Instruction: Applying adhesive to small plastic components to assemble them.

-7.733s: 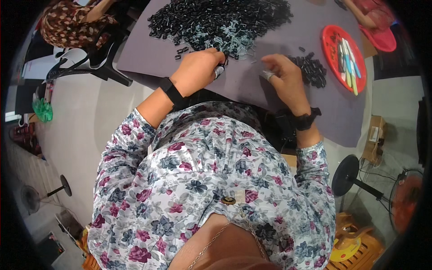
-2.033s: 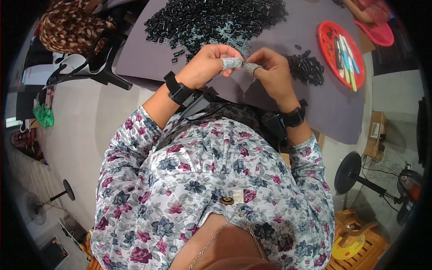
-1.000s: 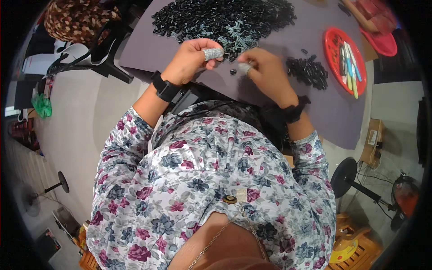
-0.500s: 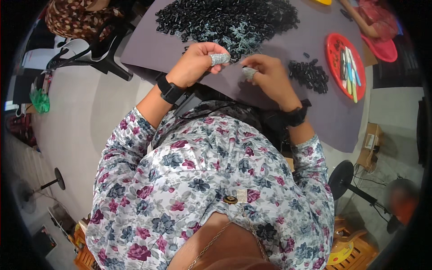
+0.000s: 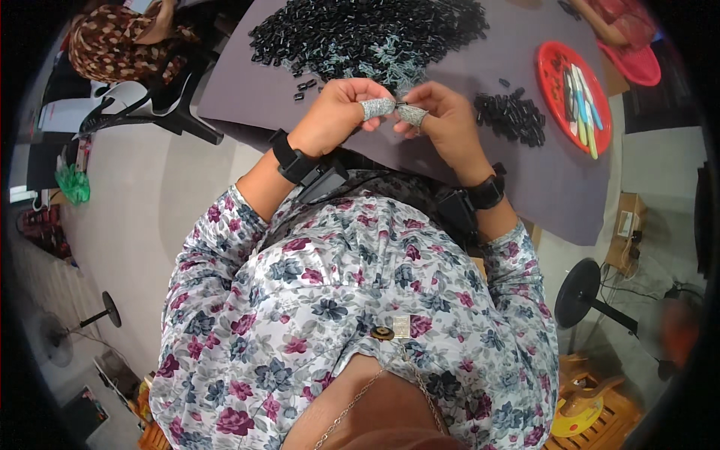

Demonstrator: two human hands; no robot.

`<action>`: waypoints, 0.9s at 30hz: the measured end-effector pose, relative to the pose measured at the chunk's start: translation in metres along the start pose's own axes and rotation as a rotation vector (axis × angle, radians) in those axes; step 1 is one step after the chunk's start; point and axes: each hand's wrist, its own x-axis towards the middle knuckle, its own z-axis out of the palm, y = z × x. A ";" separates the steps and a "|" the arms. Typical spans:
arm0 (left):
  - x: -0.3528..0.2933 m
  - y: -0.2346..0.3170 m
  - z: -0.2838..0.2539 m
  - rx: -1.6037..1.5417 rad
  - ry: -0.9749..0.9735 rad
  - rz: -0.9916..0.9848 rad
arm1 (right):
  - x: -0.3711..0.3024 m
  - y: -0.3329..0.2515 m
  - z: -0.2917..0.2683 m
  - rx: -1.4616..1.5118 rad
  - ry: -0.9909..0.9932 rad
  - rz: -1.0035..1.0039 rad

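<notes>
My left hand (image 5: 339, 112) and my right hand (image 5: 442, 120) meet at the table's near edge, thumbs pointing at each other. Each thumb is wrapped in a pale, speckled covering. Between the fingertips is a small black piece (image 5: 401, 104), pinched from both sides; its exact shape is mostly covered. Just beyond the hands lies a big heap of small black pieces (image 5: 345, 37), with a patch of clear bluish-grey pieces (image 5: 390, 64) at its near side. A smaller pile of black pieces (image 5: 514, 118) sits to the right of my right hand.
On the right, a red tray (image 5: 545, 75) holds several knife-like tools with white, blue and green handles. Another person's arm (image 5: 604, 24) reaches in beside a pink basket (image 5: 637, 64) at the far right. A black chair (image 5: 180, 112) stands left of the purple-grey table (image 5: 555, 199).
My right hand has moved left toward my left hand, closing the gap. Their fingertips now meet around the small black piece.
</notes>
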 end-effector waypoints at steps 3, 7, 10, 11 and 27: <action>0.000 -0.002 0.000 0.056 -0.002 0.014 | 0.003 0.011 -0.011 -0.265 -0.028 -0.115; 0.001 -0.001 -0.001 0.152 0.005 0.009 | -0.001 0.006 -0.006 -0.187 -0.023 -0.101; 0.001 -0.002 -0.005 0.130 -0.055 0.017 | -0.002 0.003 -0.002 -0.163 -0.003 -0.100; 0.002 -0.003 -0.006 0.127 -0.052 0.011 | -0.003 0.004 -0.003 -0.177 -0.011 -0.106; 0.004 -0.005 -0.002 0.012 -0.025 -0.022 | -0.007 0.004 -0.002 -0.179 -0.094 -0.121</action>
